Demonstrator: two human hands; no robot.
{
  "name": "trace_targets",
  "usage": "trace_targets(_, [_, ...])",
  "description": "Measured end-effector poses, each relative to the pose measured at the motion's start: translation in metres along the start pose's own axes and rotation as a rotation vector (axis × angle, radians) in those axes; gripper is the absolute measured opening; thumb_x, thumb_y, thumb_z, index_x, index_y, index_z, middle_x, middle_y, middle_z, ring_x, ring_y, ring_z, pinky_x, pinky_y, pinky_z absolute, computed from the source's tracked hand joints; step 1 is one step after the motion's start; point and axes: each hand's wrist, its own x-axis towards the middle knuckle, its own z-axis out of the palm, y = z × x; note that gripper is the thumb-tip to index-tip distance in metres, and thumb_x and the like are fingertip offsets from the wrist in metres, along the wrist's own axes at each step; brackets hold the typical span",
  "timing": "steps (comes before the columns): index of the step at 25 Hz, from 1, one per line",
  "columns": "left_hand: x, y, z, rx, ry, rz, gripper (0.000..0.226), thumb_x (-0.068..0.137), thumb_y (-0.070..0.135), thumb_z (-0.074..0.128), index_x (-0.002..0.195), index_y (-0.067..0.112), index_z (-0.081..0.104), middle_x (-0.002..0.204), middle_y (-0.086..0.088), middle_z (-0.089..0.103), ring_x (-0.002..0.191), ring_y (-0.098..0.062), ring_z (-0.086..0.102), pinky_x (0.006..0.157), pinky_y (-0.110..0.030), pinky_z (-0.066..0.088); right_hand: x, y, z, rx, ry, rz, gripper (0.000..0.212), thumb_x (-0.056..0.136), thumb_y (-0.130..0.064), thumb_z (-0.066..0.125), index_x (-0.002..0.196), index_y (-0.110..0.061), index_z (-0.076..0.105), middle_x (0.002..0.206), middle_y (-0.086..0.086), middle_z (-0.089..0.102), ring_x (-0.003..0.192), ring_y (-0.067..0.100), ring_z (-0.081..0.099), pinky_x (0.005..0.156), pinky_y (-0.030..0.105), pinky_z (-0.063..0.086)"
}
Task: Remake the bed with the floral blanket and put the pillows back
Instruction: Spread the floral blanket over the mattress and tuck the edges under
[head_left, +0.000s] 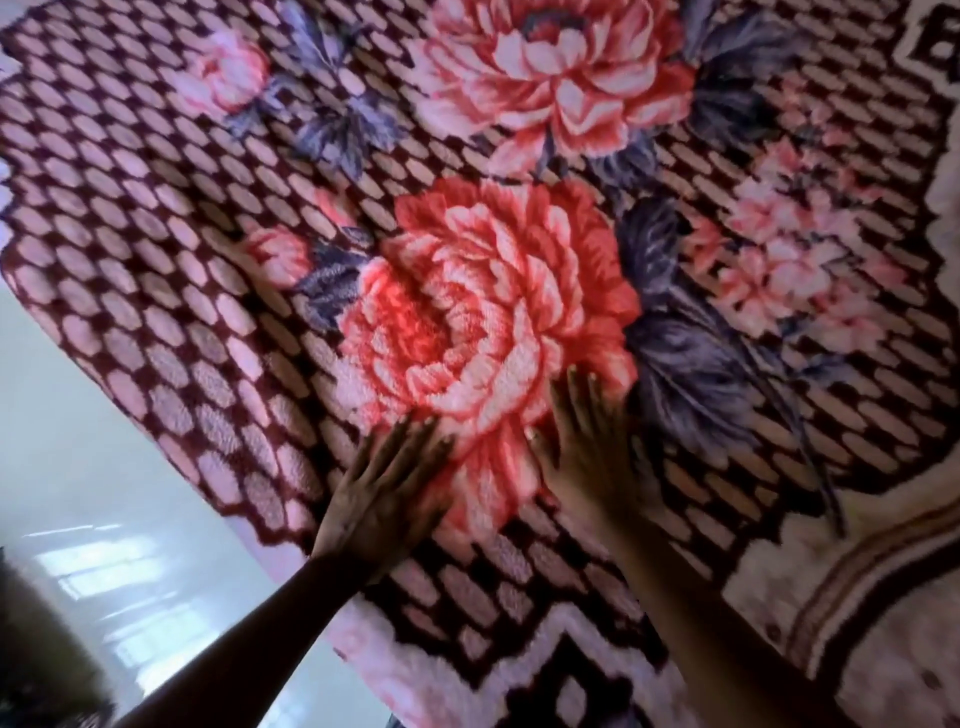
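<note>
Both forearms reach in from 6 o'clock and end in two hands laid flat on the floral blanket; the left hand has its fingers straight and close together, pointing toward 1 o'clock; the right hand has its fingers straight and slightly fanned, pointing toward 12 o'clock; neither pinches any cloth. Their fingertips rest on the lower petals of the large red flower, which lies just beyond them at 12 o'clock; the hands are near each other but apart, with a strip of petal between them.

The blanket lies under both hands, fills the view out to 12 and 3 o'clock, and is cut off there, so its full long axis cannot be told; its visible side edge runs slantwise from 9 o'clock down to 6 o'clock, with glossy pale floor beyond it. The left hand is the nearer to that edge, which lies at its 8 o'clock; the right hand is the nearer to the pale border at its 4 o'clock. Soft ripples show in the checked ground at 10 o'clock from the left hand; a smoothing stroke would likely need to run that way, outward toward the edge. No pillows are in view.
</note>
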Motion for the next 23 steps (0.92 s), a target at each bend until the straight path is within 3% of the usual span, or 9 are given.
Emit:
trace_targets(3, [-0.005, 0.001, -0.005, 0.039, 0.064, 0.029, 0.056, 0.097, 0.051, 0.019, 0.144, 0.023, 0.034, 0.152, -0.004, 0.027, 0.141, -0.022, 0.022, 0.114, -0.045, 0.017, -0.045, -0.036, 0.025, -0.017, 0.07, -0.266, 0.064, 0.094, -0.051, 0.028, 0.146, -0.013, 0.032, 0.153, 0.009, 0.027, 0.144, 0.027, 0.016, 0.114, 0.052, 0.015])
trace_targets(7, [-0.025, -0.004, -0.003, 0.015, 0.021, -0.051, 0.058, 0.093, 0.048, 0.031, 0.144, 0.021, 0.034, 0.152, -0.006, 0.03, 0.142, -0.024, 0.022, 0.114, -0.048, 0.018, -0.078, -0.062, 0.026, -0.025, -0.022, -0.586, 0.062, 0.097, -0.051, 0.023, 0.144, -0.013, 0.035, 0.152, 0.006, 0.03, 0.143, 0.023, 0.02, 0.112, 0.049, 0.018])
trace_targets(9, [-0.035, -0.002, -0.001, 0.004, 0.046, -0.077, 0.059, 0.095, 0.048, 0.026, 0.146, 0.021, 0.029, 0.154, -0.004, 0.025, 0.143, -0.024, 0.019, 0.114, -0.05, 0.016, -0.062, -0.052, 0.016, 0.024, -0.035, -0.739, 0.059, 0.096, -0.05, 0.027, 0.145, -0.017, 0.032, 0.154, 0.002, 0.026, 0.144, 0.019, 0.019, 0.113, 0.049, 0.016])
trace_targets(10, [-0.036, -0.002, 0.001, -0.001, 0.06, -0.081, 0.058, 0.096, 0.049, 0.023, 0.147, 0.022, 0.027, 0.155, -0.003, 0.023, 0.144, -0.024, 0.018, 0.114, -0.05, 0.015, -0.037, -0.042, 0.011, 0.073, 0.0, -0.706, 0.059, 0.096, -0.049, 0.028, 0.146, -0.019, 0.028, 0.155, 0.0, 0.022, 0.144, 0.017, 0.015, 0.115, 0.049, 0.015])
trace_targets(12, [-0.035, -0.003, 0.004, -0.006, 0.076, -0.089, 0.057, 0.096, 0.049, 0.02, 0.148, 0.024, 0.024, 0.155, -0.002, 0.022, 0.144, -0.024, 0.016, 0.114, -0.05, 0.016, 0.029, -0.025, 0.003, 0.141, 0.067, -0.458, 0.062, 0.094, -0.05, 0.025, 0.148, -0.02, 0.022, 0.157, 0.0, 0.015, 0.145, 0.017, 0.009, 0.116, 0.05, 0.015])
trace_targets(14, [-0.033, -0.004, 0.012, 0.01, 0.1, -0.101, 0.057, 0.096, 0.048, 0.019, 0.147, 0.025, 0.025, 0.154, -0.002, 0.023, 0.143, -0.023, 0.017, 0.113, -0.049, 0.016, 0.085, -0.017, -0.001, 0.06, 0.064, -0.31, 0.07, 0.089, -0.054, 0.018, 0.149, -0.017, 0.021, 0.157, 0.005, 0.013, 0.146, 0.022, 0.008, 0.116, 0.052, 0.012])
trace_targets(16, [-0.033, -0.003, 0.017, 0.017, 0.112, -0.118, 0.056, 0.096, 0.047, 0.021, 0.148, 0.026, 0.024, 0.154, -0.001, 0.023, 0.143, -0.023, 0.017, 0.114, -0.048, 0.016, 0.103, -0.03, 0.01, -0.041, 0.039, -0.233, 0.075, 0.085, -0.058, 0.015, 0.15, -0.02, 0.015, 0.158, 0.006, 0.008, 0.146, 0.024, 0.002, 0.118, 0.049, -0.001])
trace_targets(20, [-0.032, -0.001, 0.016, -0.071, 0.149, -0.14, 0.052, 0.099, 0.045, 0.018, 0.145, 0.024, 0.027, 0.151, -0.002, 0.031, 0.142, -0.021, 0.021, 0.113, -0.046, 0.018, 0.06, -0.077, 0.033, -0.066, 0.138, -0.249, 0.072, 0.09, -0.059, 0.016, 0.149, -0.019, 0.023, 0.156, 0.009, 0.016, 0.145, 0.027, 0.01, 0.117, 0.048, 0.003])
trace_targets(23, [-0.034, -0.004, 0.0, -0.442, 0.298, -0.231, 0.046, 0.097, 0.039, 0.035, 0.138, 0.018, 0.04, 0.143, -0.001, 0.043, 0.134, -0.014, 0.035, 0.11, -0.038, 0.028, 0.037, -0.101, 0.043, -0.028, 0.166, -0.257, 0.067, 0.093, -0.054, 0.019, 0.144, -0.014, 0.036, 0.151, 0.016, 0.03, 0.141, 0.033, 0.024, 0.114, 0.051, 0.014])
